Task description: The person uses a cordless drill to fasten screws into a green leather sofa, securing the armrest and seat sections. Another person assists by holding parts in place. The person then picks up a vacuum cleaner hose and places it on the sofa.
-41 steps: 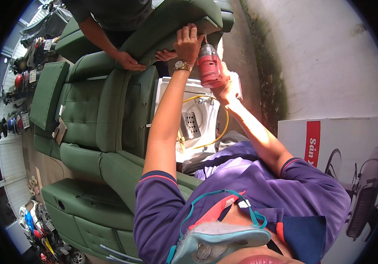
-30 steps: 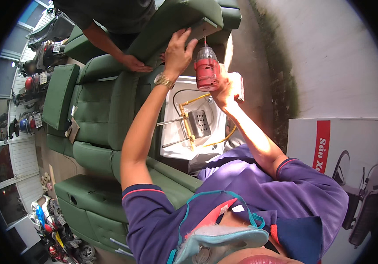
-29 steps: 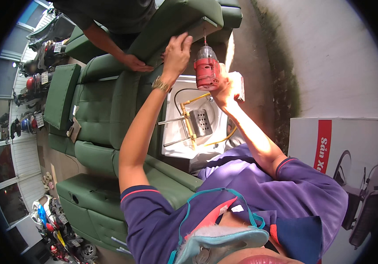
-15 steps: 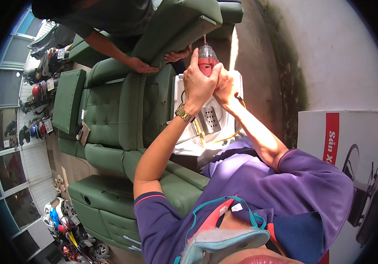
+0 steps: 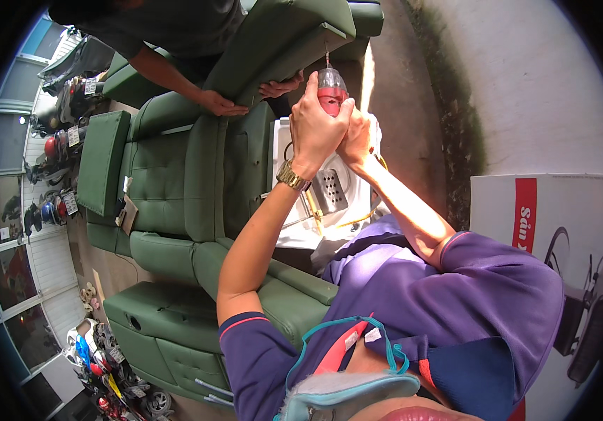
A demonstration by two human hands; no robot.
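Note:
My left hand (image 5: 317, 130) and my right hand (image 5: 357, 139) are both closed round a red power drill (image 5: 331, 98) with a clear front housing. A thin bit (image 5: 327, 55) sticks out of its far end, its tip at the lower edge of a green padded seat part (image 5: 284, 49). Whether the tip has entered that part, I cannot tell. The drill's handle is hidden behind my hands. Across from me, a co-worker's two hands (image 5: 224, 104) steady the underside of the same padded part.
Below my forearms stands a white tub-like unit (image 5: 280, 147) holding a perforated metal plate (image 5: 331, 191) and a yellow hose (image 5: 313, 210). Green recliner seats (image 5: 157, 179) fill the left side. A large printed carton (image 5: 491, 203) stands at the right. Motorbikes (image 5: 56, 147) are parked at the far left.
The whole view has shifted slightly. Both hands keep hold of the drill, its bit still at the padded part's edge, and the co-worker's hands stay in place.

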